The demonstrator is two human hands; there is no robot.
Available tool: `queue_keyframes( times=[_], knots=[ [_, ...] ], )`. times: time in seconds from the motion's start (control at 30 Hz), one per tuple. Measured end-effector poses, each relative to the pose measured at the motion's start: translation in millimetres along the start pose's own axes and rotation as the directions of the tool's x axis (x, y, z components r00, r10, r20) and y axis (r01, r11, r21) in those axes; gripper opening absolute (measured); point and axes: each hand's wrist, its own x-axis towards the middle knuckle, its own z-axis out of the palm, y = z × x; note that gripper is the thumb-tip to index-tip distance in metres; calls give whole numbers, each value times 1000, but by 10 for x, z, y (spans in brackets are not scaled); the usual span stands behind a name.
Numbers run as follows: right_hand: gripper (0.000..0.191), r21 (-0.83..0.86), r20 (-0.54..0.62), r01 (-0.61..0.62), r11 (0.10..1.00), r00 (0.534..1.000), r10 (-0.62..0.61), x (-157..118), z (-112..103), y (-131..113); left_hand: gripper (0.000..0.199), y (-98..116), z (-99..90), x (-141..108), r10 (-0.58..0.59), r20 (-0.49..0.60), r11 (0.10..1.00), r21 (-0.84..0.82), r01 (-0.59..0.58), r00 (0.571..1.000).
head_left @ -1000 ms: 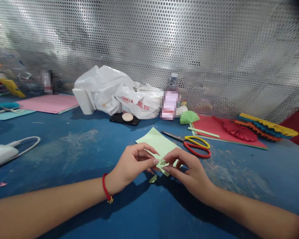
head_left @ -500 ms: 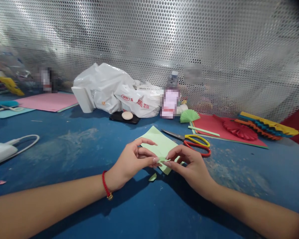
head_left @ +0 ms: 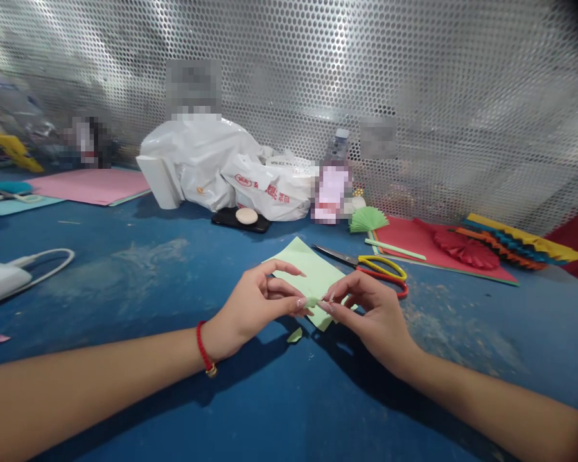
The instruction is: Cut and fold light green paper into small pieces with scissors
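Observation:
Between both hands is a small light-green paper piece (head_left: 311, 301). My left hand (head_left: 257, 301) pinches its left end between thumb and fingers, and a red bracelet circles that wrist. From the other side my right hand (head_left: 370, 314) pinches the right end with thumb and forefinger. Under and behind the fingers lies a light-green paper sheet (head_left: 296, 256) on the blue table. A small green scrap (head_left: 295, 335) rests just in front of it. Scissors (head_left: 383, 266) with yellow and red handles lie beside the sheet, behind my right hand.
White plastic bags (head_left: 207, 167), a black phone (head_left: 226, 219) and a blurred-out bottle (head_left: 334, 186) stand or lie at the back. Right: a green paper fan (head_left: 368, 219) and red sheets (head_left: 409, 240). Left: pink paper (head_left: 91, 185) and a white device with a cable (head_left: 2, 282).
The view has shifted slightly, so most things sit a little higher. My right hand's fingers have moved slightly on the small green piece; both hands still hold it.

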Motion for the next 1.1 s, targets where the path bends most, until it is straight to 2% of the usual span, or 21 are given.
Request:
queue_keyframes(
  times=[0.2, 0.3, 0.4, 0.5, 0.8, 1.1],
  knots=[
    [15, -31, -56, 30, 999, 998, -32, -1, -15, -16, 33, 24, 27, -6, 19, 3, 997, 72, -19, 1000],
    [12, -45, -78, 61, 997, 995, -65, 4, -18, -23, 32, 4, 38, -32, 73, 46, 973, 216, -81, 996],
    [10, -66, -76, 79, 995, 994, -84, 9, -19, -27, 28, -29, 36, -56, 142, 73, 905, 394, -159, 987],
    [8, -85, -77, 88, 992, 992, -95, 11, -20, -27, 25, -41, 28, -64, 165, 70, 855, 487, -178, 984],
    [5, -112, -27, 133, 985, 990, -137, 10, -29, 0, 26, -30, 25, -73, 206, 71, 836, 506, -213, 976],
    [13, -79, 34, 155, 985, 988, -153, 19, -38, 15, 24, -32, 19, -54, 205, 62, 834, 512, -207, 977]
  ],
)
